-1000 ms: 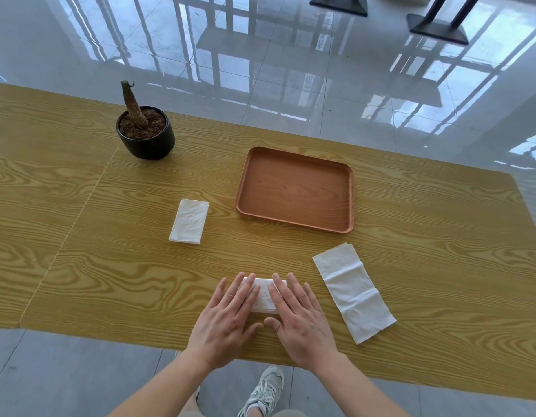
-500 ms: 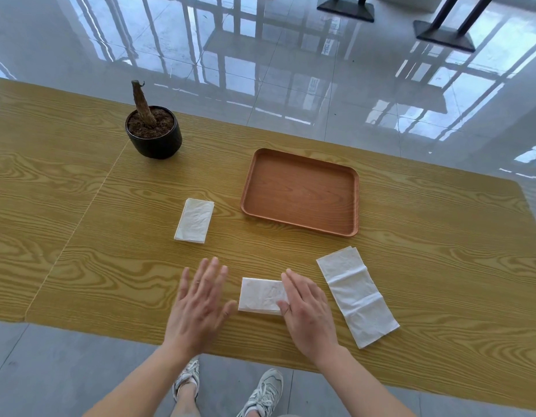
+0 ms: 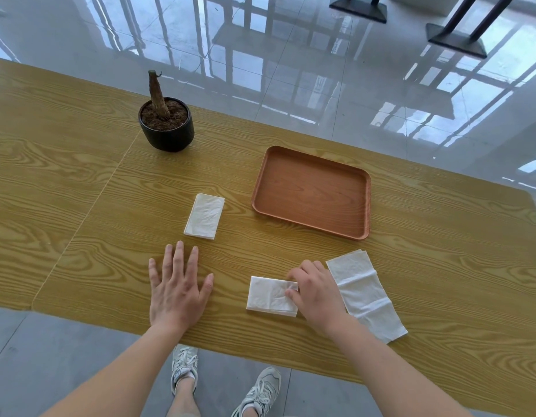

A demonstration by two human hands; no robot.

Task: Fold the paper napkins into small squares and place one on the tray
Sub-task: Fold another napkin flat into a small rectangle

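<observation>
A folded white napkin (image 3: 268, 294) lies near the table's front edge. My right hand (image 3: 316, 291) pinches its right edge with curled fingers and thumb. My left hand (image 3: 178, 284) hovers or rests flat on the table to the napkin's left, fingers spread, holding nothing. A second folded napkin (image 3: 204, 216) lies farther back on the left. A longer, half-unfolded napkin (image 3: 364, 293) lies to the right of my right hand. The brown wooden tray (image 3: 312, 192) sits behind them with nothing in it.
A black pot (image 3: 167, 132) with a bare stem stands at the back left of the wooden table (image 3: 441, 266). The table's front edge runs just below my wrists; my shoes and grey floor show beneath.
Both hands were pressing the front napkin together. My left hand has slid off to the left, and my right hand's fingers have curled onto the napkin's right edge.
</observation>
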